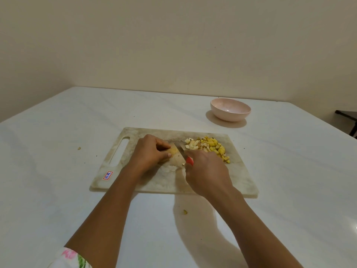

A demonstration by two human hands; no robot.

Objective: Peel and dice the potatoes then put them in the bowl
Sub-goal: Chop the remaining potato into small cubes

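Note:
A pale marbled cutting board point(237, 176) lies mid-table. On it my left hand point(149, 151) holds down a yellow potato piece point(173, 151) with curled fingers. My right hand point(206, 171) grips a knife with a red handle point(189, 161); its blade point(180, 149) rests against the potato's right side. A heap of yellow and white potato dice point(210, 147) sits on the board just right of the blade. The empty pink bowl point(229, 109) stands beyond the board, to the right.
A red-bordered label point(107, 175) is stuck on the board's near left corner, beside its handle slot point(119, 151). Small scraps lie on the white table point(58, 190) at left point(79, 148) and in front of the board point(185, 211). A dark object point(347, 117) stands past the table's right edge.

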